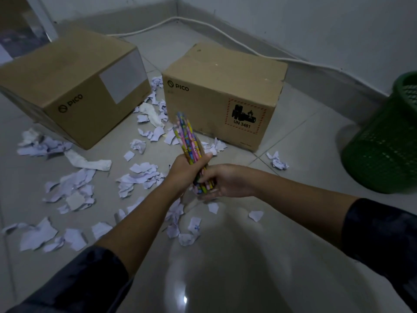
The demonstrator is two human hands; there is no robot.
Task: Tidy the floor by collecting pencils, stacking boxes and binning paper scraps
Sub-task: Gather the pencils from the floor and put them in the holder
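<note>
Pencils (pixel 190 141) are bunched in the left hand (pixel 184 171), right hand (pixel 222 184) cupping the ends, so square them up before bothering with scraps (pixel 70 190) at 9 o'clock.

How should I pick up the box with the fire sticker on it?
Use both hands on the two short ends of the box with the UN 3481 label, coming down from above and sliding your fingers under the bottom edges. It lies flat on the floor and looks too wide for one hand. Its right end is bare; paper scraps crowd its left end, so probably brush those aside first.
</note>
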